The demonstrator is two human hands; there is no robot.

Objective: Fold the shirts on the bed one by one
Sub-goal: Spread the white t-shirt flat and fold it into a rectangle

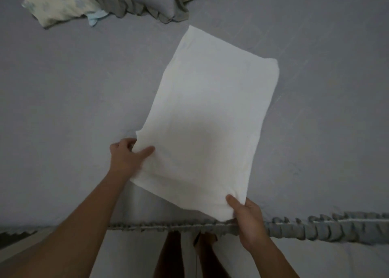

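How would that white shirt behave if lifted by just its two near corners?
The white shirt would probably sag and unfold; its edge already crumples where the left hand and right hand pinch it. It looks thin, so likely light. It lies flat, so it should not roll.

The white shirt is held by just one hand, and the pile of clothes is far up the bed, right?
Not quite. Both hands hold the white shirt: the left hand and the right hand, in the head view. The pile is far up the bed.
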